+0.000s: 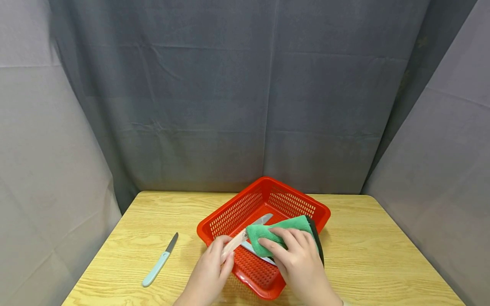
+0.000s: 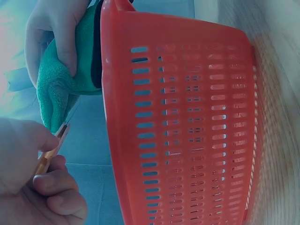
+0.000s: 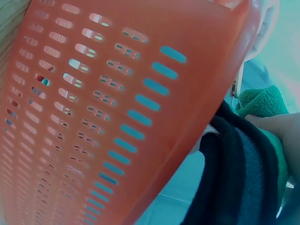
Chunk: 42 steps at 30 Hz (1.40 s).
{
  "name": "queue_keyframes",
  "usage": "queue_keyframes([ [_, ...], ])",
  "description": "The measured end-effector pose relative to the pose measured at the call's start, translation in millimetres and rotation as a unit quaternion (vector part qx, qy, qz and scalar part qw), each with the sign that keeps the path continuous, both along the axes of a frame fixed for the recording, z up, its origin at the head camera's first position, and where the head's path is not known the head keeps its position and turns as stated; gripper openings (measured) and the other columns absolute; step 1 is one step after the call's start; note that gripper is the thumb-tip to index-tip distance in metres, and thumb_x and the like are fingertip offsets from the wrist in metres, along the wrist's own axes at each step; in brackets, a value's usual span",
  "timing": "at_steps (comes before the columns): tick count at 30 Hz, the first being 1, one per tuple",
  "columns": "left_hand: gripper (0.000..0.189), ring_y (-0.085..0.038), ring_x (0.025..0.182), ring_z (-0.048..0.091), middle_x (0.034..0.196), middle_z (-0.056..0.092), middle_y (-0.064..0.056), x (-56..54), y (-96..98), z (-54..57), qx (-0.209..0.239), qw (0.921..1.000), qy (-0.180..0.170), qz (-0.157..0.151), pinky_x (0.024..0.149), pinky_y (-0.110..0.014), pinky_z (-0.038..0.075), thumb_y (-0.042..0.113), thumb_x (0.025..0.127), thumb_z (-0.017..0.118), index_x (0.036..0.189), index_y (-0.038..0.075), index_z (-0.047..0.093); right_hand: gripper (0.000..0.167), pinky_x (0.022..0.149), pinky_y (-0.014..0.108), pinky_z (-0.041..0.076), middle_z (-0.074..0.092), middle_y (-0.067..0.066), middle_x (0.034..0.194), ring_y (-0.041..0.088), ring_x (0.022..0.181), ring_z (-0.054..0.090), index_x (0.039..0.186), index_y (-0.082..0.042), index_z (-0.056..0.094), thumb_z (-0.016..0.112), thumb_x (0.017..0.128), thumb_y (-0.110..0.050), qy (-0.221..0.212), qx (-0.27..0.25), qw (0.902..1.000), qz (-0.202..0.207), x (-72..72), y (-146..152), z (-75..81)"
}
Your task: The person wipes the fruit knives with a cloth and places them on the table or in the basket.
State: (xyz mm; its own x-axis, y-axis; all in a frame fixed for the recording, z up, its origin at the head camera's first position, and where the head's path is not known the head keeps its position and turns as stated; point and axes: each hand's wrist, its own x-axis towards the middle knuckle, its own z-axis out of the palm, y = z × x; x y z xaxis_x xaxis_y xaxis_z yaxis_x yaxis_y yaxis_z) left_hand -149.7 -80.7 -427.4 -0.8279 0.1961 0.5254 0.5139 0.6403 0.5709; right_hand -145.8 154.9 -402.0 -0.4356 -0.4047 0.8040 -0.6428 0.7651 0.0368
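Observation:
My left hand [image 1: 208,265] pinches a knife by its pale beige handle [image 1: 234,245]. A green cloth [image 1: 264,238] with a dark edge is in my right hand [image 1: 300,261], its fingers curled over it. The cloth lies against the knife just past the handle and hides much of that part. Both hands are above the front of a red plastic basket [image 1: 264,177]. Inside the basket, a light blue handle [image 1: 249,246] shows partly under the cloth. A blade [image 1: 264,219] shows beyond the cloth; which knife it belongs to I cannot tell.
On the wooden table [image 1: 115,263], left of the basket, lies another knife [image 1: 156,268] with a light blue handle, its dark blade pointing away. Grey curtains [image 1: 214,106] hang behind the table, and paler cloth [image 1: 440,170] hangs at both sides.

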Motion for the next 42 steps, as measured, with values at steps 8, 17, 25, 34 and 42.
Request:
queue_keyframes([
  [8, 0.03, -0.007, 0.079, 0.055, 0.098, 0.065, 0.0, 1.2, 0.7, 0.1, -0.001, 1.0, 0.004, -0.002, 0.07, -0.029, 0.052, 0.007, 0.095, 0.068, 0.123, 0.008, 0.06, 0.038, 0.084, 0.048, 0.047, 0.071, 0.003, 0.114, 0.03, 0.1, 0.064, 0.114, -0.028, 0.076, 0.077, 0.078, -0.015, 0.015, -0.004, 0.9999, 0.006, -1.6, -1.6, -1.5],
  [17, 0.029, -0.007, 0.079, 0.054, 0.1, 0.064, 0.001, 0.6, -0.6, -0.5, -0.005, 0.9999, -0.003, -0.009, 0.069, -0.028, 0.05, 0.009, 0.097, 0.067, 0.125, 0.009, 0.059, 0.041, 0.085, 0.047, 0.046, 0.071, 0.003, 0.117, 0.027, 0.102, 0.063, 0.115, -0.029, 0.076, 0.083, 0.077, -0.014, -0.013, -0.01, 0.9999, -0.004, -2.0, -0.5, -2.3],
  [25, 0.029, -0.005, 0.075, 0.05, 0.097, 0.062, 0.003, 1.6, -0.7, 0.5, -0.002, 0.9999, 0.001, -0.017, 0.066, -0.025, 0.048, 0.009, 0.098, 0.067, 0.126, 0.011, 0.058, 0.04, 0.086, 0.047, 0.044, 0.07, 0.004, 0.119, 0.027, 0.103, 0.062, 0.116, -0.028, 0.076, 0.08, 0.079, -0.013, -0.023, -0.025, 0.9993, -0.016, -4.0, 2.4, -3.8],
  [34, 0.03, -0.005, 0.075, 0.051, 0.097, 0.062, 0.003, 1.9, -1.1, 0.1, -0.008, 0.9998, 0.008, -0.016, 0.067, -0.027, 0.048, 0.008, 0.096, 0.068, 0.124, 0.009, 0.059, 0.051, 0.085, 0.049, 0.045, 0.068, 0.004, 0.121, 0.026, 0.104, 0.06, 0.117, -0.027, 0.075, 0.088, 0.073, -0.005, -0.062, -0.048, 0.995, -0.061, -4.7, 7.0, -3.1],
  [42, 0.03, -0.004, 0.073, 0.049, 0.093, 0.061, 0.006, 2.5, 0.1, -0.5, -0.009, 0.9997, 0.023, -0.007, 0.065, -0.026, 0.047, 0.008, 0.092, 0.071, 0.12, 0.011, 0.061, 0.05, 0.083, 0.052, 0.045, 0.07, 0.008, 0.118, 0.031, 0.103, 0.061, 0.116, -0.025, 0.075, 0.086, 0.074, -0.002, -0.046, -0.066, 0.9915, -0.102, -7.2, 11.2, -0.5],
])
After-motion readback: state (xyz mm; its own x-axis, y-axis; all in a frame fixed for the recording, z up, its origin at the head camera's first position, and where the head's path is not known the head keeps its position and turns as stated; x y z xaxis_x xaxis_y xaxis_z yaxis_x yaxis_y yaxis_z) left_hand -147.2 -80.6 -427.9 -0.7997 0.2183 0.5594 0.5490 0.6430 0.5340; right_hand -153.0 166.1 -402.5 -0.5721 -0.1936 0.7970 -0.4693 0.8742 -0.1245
